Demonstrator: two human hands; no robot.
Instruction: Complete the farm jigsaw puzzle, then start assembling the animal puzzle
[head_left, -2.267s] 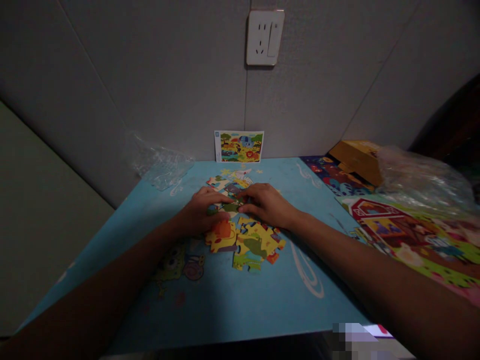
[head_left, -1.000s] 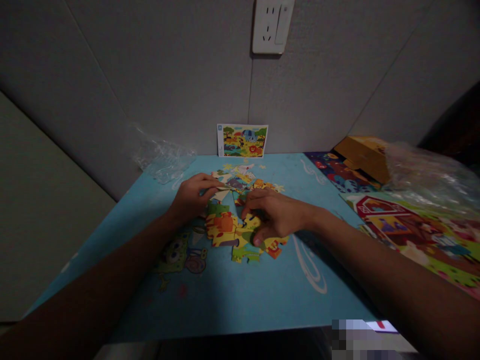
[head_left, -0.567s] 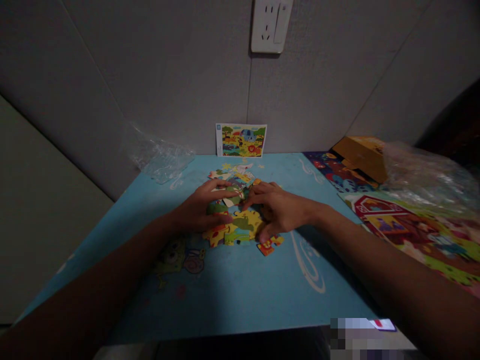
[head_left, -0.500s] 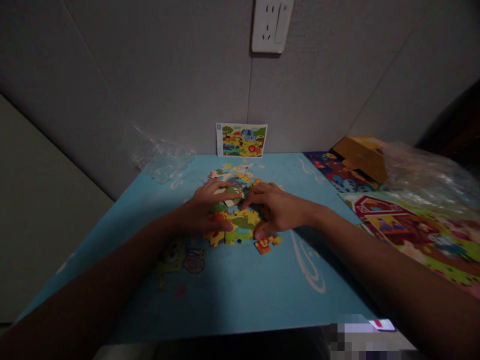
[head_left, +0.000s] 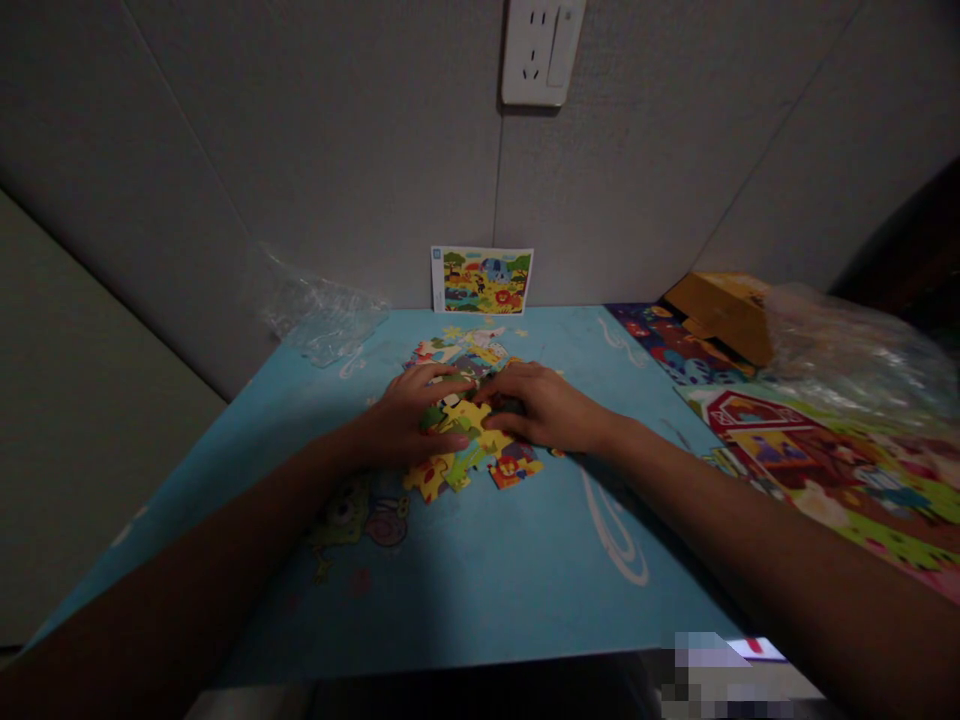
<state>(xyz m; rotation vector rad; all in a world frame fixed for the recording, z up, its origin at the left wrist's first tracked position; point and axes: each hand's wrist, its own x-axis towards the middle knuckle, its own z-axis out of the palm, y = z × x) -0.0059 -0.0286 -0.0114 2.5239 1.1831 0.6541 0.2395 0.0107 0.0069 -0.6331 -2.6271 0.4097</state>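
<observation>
Card (head_left: pixel 481 281) lettering looks illegible; left hand (head_left: pixel 405 425), right hand (head_left: pixel 544 410) touch puzzle (head_left: pixel 459 463).

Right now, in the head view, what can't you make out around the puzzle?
Puzzle pieces: the cluster's middle lies under the left hand and right hand; whether either grips a piece is hidden.
Reference card: too small and dim for detail.
Wall socket: top cut off by the frame edge.
Yellow box: partly behind the clear plastic bag.
Pixelated patch, bottom right: blurs what lies there.
</observation>
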